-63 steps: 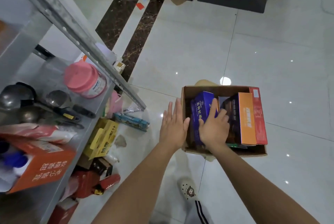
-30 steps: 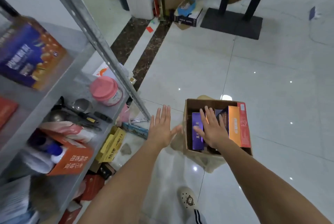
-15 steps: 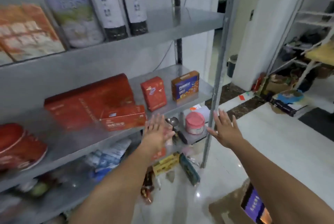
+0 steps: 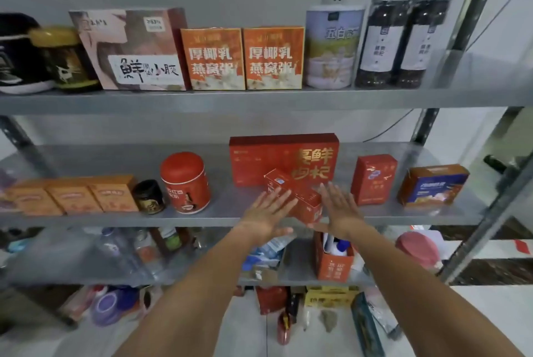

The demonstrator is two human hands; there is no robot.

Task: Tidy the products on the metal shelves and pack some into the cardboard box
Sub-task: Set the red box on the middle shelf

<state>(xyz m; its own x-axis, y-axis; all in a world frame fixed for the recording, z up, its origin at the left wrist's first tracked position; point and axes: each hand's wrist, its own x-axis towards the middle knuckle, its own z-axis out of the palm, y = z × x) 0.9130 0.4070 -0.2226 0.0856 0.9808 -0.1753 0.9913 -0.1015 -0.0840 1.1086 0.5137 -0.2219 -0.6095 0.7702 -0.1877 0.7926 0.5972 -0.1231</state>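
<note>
I face the metal shelves [image 4: 219, 219]. A long red carton [image 4: 300, 193] lies slantwise on the middle shelf, in front of a large red gift box [image 4: 259, 159]. My left hand [image 4: 266, 212] is flat with straight fingers at the carton's left side. My right hand [image 4: 340, 209] is flat with spread fingers at its right side. Neither hand grips it. The cardboard box is out of view.
On the middle shelf stand a red round tin [image 4: 186, 182], a small dark jar [image 4: 148, 196], three orange boxes [image 4: 72, 195], a red box [image 4: 373, 179] and a blue-orange box [image 4: 432, 185]. The top shelf holds two orange boxes [image 4: 243, 58], a canister [image 4: 331, 46] and dark jars [image 4: 401, 39]. Clutter fills the lower shelf and floor.
My view swung up from the cardboard box on the floor to the shelves. Both hands left the box and rose to either side of the red carton on the middle shelf.
</note>
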